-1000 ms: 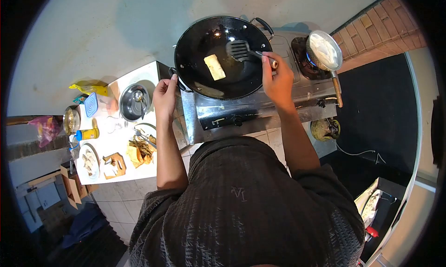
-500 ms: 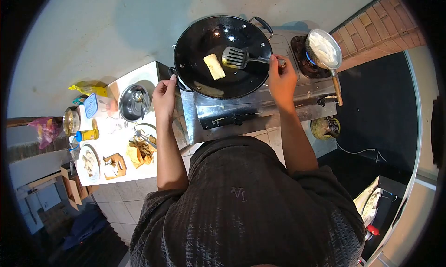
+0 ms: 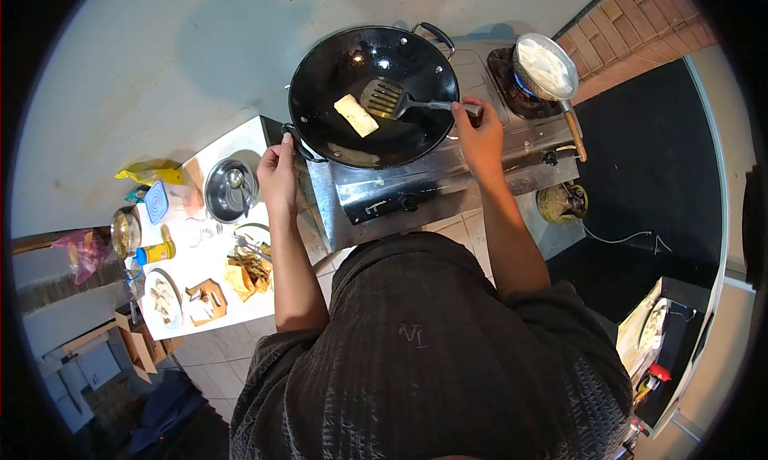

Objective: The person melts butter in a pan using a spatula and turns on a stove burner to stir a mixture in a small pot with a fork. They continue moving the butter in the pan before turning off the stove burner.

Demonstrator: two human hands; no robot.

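A black wok (image 3: 408, 144) sits on the stove, with a pale yellow rectangular slab of food (image 3: 356, 116) lying in it. My right hand (image 3: 480, 136) grips the handle of a slotted metal spatula (image 3: 386, 98). Its flat head rests inside the wok, just right of the slab and close against it. At the wok's near-left side, my left hand (image 3: 278, 172) is closed on the wok's black side handle (image 3: 302, 146), thumb on top.
A saucepan (image 3: 546, 66) of white food stands over a lit flame at right, its wooden handle (image 3: 574, 132) pointing toward me. On the white table (image 3: 192, 312) at left are a metal bowl (image 3: 230, 190), a plate (image 3: 164, 298), a yellow bottle (image 3: 156, 252) and food pieces.
The whole view has shifted slightly. Within the wok, the spatula head has moved a little left, nearer the slab, which now lies at a more slanted angle. Both hands keep their holds.
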